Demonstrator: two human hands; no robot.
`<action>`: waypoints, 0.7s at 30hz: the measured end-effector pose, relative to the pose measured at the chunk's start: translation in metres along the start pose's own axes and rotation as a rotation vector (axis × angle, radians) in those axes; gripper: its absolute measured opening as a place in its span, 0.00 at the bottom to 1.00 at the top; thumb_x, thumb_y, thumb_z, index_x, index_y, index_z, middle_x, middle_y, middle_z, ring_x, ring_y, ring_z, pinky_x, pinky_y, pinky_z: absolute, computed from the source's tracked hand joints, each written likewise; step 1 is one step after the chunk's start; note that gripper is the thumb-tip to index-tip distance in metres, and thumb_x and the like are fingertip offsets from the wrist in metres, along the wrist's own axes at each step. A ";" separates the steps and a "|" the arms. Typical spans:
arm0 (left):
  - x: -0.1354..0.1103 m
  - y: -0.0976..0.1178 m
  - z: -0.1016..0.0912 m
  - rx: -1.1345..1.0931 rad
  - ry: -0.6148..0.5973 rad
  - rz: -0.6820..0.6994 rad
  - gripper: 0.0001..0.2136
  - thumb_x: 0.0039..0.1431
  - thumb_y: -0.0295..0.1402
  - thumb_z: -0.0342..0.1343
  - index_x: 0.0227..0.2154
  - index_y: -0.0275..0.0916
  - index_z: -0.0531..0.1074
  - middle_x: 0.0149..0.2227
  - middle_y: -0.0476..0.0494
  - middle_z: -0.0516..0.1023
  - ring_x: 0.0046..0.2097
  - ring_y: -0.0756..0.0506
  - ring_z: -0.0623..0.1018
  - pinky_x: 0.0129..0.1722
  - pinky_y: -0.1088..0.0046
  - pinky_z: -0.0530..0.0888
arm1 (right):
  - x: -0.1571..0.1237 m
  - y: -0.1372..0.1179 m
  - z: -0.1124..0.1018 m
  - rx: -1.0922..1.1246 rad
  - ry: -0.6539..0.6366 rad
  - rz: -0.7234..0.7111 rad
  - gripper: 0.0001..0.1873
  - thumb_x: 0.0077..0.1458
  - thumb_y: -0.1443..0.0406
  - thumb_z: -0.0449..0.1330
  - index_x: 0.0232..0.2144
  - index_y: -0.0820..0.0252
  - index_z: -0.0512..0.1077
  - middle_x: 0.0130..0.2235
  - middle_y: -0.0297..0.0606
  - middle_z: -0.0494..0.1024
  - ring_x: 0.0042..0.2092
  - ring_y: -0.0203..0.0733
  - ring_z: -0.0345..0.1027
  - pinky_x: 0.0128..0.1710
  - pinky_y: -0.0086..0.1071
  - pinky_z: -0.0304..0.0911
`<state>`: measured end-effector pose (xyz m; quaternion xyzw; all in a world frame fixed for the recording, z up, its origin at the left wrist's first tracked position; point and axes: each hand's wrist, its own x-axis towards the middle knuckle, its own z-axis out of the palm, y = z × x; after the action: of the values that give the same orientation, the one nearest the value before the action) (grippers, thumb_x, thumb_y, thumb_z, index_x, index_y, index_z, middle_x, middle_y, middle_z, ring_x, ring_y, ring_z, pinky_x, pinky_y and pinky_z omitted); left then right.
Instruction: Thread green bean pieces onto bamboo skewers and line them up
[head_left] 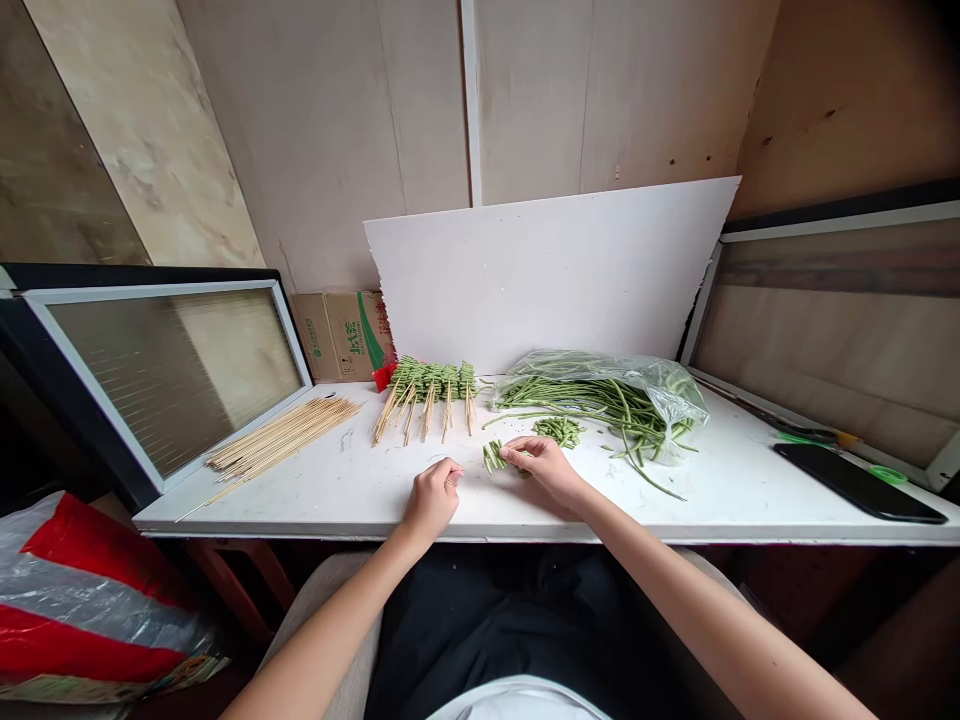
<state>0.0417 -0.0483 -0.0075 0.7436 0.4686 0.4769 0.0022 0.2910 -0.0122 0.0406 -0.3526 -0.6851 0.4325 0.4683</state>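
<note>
On the near middle of the table (750, 475), touching the right fingertips and showing mostly to their left: a short row of cut bean pieces (493, 456), side by side, long axes roughly near to far with a slight slant. Nearer by a clear margin to the right hand (546, 467); from the left hand (433, 492), off to the right and a little farther in, across a bare gap. For the right, back of hand up, forearm angled in from the near right, fingers bent down over the row; impossible to tell whether pinched on a piece or merely resting. For the left, wrist over the near edge, forearm angled in from the near left, fingers curled together, with nothing visible between them. Just beyond the right hand, a loose heap (557, 431); farther left, loaded skewers (448, 382); farther right, bagged long beans (600, 395).
</note>
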 end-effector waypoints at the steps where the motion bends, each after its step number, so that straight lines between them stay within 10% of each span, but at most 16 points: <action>1: 0.000 0.000 0.000 -0.007 -0.001 -0.001 0.12 0.60 0.19 0.47 0.33 0.41 0.72 0.30 0.47 0.79 0.33 0.46 0.79 0.35 0.74 0.71 | 0.000 -0.002 -0.005 -0.003 -0.021 0.008 0.23 0.53 0.45 0.69 0.33 0.60 0.82 0.36 0.41 0.82 0.36 0.44 0.71 0.37 0.35 0.63; 21: 0.000 0.006 -0.001 0.068 -0.070 0.015 0.10 0.69 0.26 0.48 0.33 0.41 0.72 0.31 0.45 0.80 0.33 0.45 0.80 0.33 0.72 0.71 | 0.006 0.009 -0.020 -0.235 -0.130 -0.059 0.19 0.53 0.49 0.69 0.27 0.58 0.81 0.32 0.40 0.81 0.33 0.43 0.71 0.33 0.34 0.61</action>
<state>0.0451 -0.0521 -0.0049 0.7630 0.4787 0.4342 -0.0103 0.3090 0.0016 0.0380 -0.3559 -0.7699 0.3572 0.3911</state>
